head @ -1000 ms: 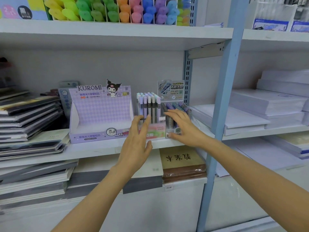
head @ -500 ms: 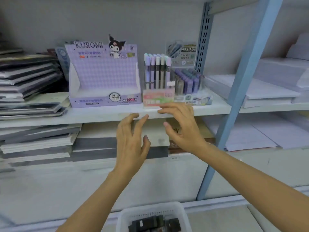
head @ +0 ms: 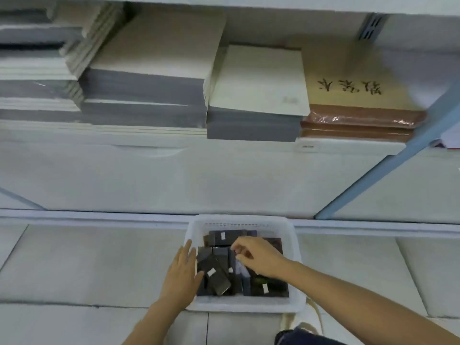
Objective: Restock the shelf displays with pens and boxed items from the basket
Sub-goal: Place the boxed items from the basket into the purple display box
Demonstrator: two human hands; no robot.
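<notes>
Two bare hands are at the white plastic basket (head: 244, 306), which stands on the pale tiled floor (head: 74, 265) below a shelf (head: 348, 146) of stacked cream and grey notebooks (head: 256, 78). The left hand (head: 183, 272) lies straight-fingered over the basket's left rim, grip wide and empty. The right hand (head: 258, 257) is over the small dark white-labelled boxes (head: 219, 277) heaped inside, fingers curled; whether its grip has a box cannot be told.

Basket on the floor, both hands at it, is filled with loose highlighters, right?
No, not highlighters. The head view shows the basket on the floor filled with dark boxes, with the left hand and right hand at it.
</notes>
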